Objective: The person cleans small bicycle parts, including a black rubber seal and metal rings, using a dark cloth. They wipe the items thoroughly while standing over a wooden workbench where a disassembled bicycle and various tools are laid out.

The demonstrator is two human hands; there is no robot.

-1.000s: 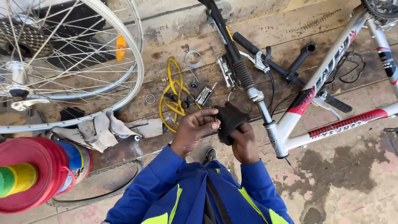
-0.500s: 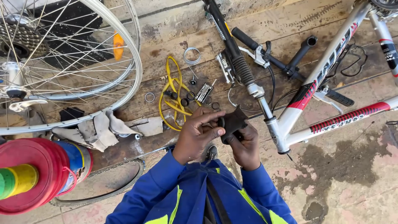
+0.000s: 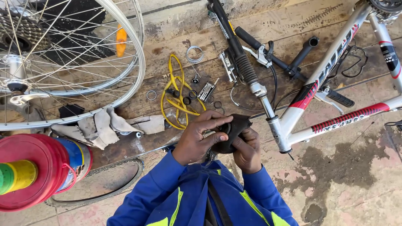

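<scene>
Worn wooden planks and a stained concrete floor make up the ground of this open repair spot, with a stripped bicycle frame in silver, white and red lying across the right side. Just to the lower left of the frame's front tube, both hands meet over a dark rag. The left hand pinches the rag's near edge between thumb and forefinger, and a small ring-shaped part seems to sit in the fold there, though it is too hidden to be sure. The right hand cups the rag from below and behind, fingers curled shut around the bunched cloth. The rag looks soft, limp and light, probably greasy, so it should crumple to any grip and is best taken by a gathered handful; whatever small part lies inside would be hard, slick and easy to drop, so it wants a firm pinch through the cloth. Left of the frame on the planks lie a yellow cable, a folding multi-tool, loose rings and a small wire coil. Farther left of the frame stand two spoked wheels, with pale cloths beneath them and a red-lidded tub nearest the camera.
</scene>
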